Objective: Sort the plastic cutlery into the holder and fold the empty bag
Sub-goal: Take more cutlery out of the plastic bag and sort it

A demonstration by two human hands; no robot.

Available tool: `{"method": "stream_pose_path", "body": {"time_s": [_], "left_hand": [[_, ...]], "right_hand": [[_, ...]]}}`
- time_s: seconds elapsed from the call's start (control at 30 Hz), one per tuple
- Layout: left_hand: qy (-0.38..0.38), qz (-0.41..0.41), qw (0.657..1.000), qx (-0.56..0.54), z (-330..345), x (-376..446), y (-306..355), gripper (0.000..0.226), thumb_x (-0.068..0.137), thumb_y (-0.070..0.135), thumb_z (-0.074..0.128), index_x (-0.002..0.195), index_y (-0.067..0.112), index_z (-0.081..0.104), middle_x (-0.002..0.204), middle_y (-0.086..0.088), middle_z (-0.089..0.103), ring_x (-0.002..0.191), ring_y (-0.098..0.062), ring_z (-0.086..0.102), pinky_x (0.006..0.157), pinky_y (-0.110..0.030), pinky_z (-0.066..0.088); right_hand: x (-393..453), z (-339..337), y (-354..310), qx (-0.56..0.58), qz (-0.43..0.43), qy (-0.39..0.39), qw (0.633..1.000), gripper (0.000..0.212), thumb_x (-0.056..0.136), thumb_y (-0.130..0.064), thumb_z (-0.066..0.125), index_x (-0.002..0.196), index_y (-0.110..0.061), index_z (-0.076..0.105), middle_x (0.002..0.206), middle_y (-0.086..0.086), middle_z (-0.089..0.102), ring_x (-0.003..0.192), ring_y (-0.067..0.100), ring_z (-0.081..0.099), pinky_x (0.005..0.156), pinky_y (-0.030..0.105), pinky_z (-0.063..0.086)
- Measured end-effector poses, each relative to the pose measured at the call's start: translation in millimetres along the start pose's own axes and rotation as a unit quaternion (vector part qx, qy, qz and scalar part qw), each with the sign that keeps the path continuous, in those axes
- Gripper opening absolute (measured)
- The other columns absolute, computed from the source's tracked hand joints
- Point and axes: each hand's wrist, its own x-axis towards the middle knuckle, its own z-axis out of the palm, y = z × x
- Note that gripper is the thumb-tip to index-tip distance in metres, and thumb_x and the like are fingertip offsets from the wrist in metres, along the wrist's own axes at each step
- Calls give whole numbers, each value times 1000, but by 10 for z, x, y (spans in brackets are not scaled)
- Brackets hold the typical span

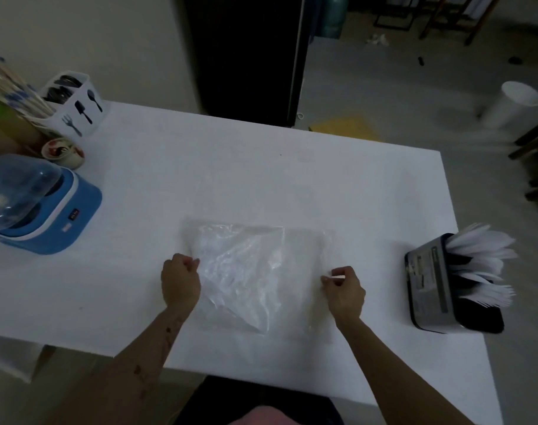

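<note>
Clear, crinkled plastic lies flat on the white counter (261, 167): the empty bag (240, 271), spread between the person's two hands. The left hand (180, 282) has its grip closed on the bag's left edge, and the right hand (343, 289) pinches the right edge between fingertips, presumably to hold the film taut so a fold runs straight. One layer already seems doubled over, though the film is too sheer to be sure. Well outside the right grip stands the dark holder (430, 286), full of white plastic cutlery (482, 262), so the sorting looks finished and only folding remains.
</note>
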Motion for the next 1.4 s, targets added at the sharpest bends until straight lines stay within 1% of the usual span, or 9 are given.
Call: {"method": "stream_pose_path", "body": {"time_s": [0.13, 0.27, 0.43, 0.73, 0.93, 1.13, 1.27, 1.33, 1.4], "left_hand": [[88, 111, 989, -50, -144, -331, 329, 15, 94, 20, 57, 89, 6, 59, 90, -7, 52, 71, -18, 48, 62, -30, 37], [64, 239, 958, -144, -418, -519, 736, 6, 88, 15, 66, 84, 10, 64, 88, -1, 52, 70, -9, 53, 68, -6, 40], [80, 335, 925, -162, -631, -731, 1258, 12, 83, 19, 71, 76, 17, 62, 82, 4, 54, 69, -10, 51, 63, -7, 38], [102, 323, 916, -214, -634, -867, 1343, 15, 88, 15, 66, 76, 12, 57, 79, -3, 53, 65, -10, 46, 61, -12, 37], [-29, 238, 885, -399, -715, -1066, 1415, 12, 92, 4, 55, 81, 8, 57, 77, -2, 56, 72, -3, 52, 70, -12, 43], [90, 313, 930, -172, -602, -697, 946, 17, 94, 9, 54, 78, 11, 49, 81, -8, 47, 71, -20, 47, 65, -23, 39], [160, 222, 962, 13, -370, -606, 636, 17, 91, 17, 57, 102, 5, 54, 112, -15, 54, 108, -38, 48, 83, -42, 35], [194, 249, 947, 59, -250, -711, 597, 39, 87, 19, 56, 120, 2, 48, 133, -20, 47, 126, -40, 40, 99, -46, 31], [139, 371, 916, 66, -84, -860, 620, 40, 86, 19, 50, 122, 4, 49, 132, -17, 48, 127, -36, 40, 107, -44, 28]], "right_hand": [[62, -20, 46, 7, 18, 3, 1000, 18, 85, -19, 75, 100, -13, 68, 86, 0, 69, 84, 21, 66, 85, 35, 55], [157, -89, 130, 57, 69, -16, 996, 14, 83, -22, 77, 94, -15, 75, 79, -2, 70, 84, 22, 68, 86, 37, 57], [247, -162, 124, 146, 97, -25, 984, 12, 79, -13, 80, 73, -18, 72, 69, 4, 70, 68, 21, 67, 81, 39, 59], [300, -342, 184, 225, 119, -83, 964, 10, 74, -7, 84, 80, -11, 76, 78, 12, 73, 68, 20, 64, 75, 36, 60], [261, -332, 80, 260, 125, -190, 938, 14, 78, -5, 80, 90, -5, 75, 79, 8, 72, 67, 16, 64, 60, 24, 55], [223, -303, 223, 211, 133, -146, 957, 15, 75, -5, 83, 87, -4, 75, 82, 13, 75, 67, 21, 68, 62, 29, 59], [165, -273, 277, 125, 104, -114, 980, 13, 71, -10, 87, 75, -11, 74, 68, 7, 72, 56, 17, 61, 58, 28, 54], [142, -256, 289, 111, 92, -101, 984, 12, 72, -12, 86, 75, -13, 74, 68, 6, 72, 57, 16, 61, 61, 29, 55], [144, -237, 308, 96, 79, -105, 987, 10, 74, -14, 84, 77, -14, 74, 70, 5, 72, 60, 15, 62, 65, 30, 57]]}}
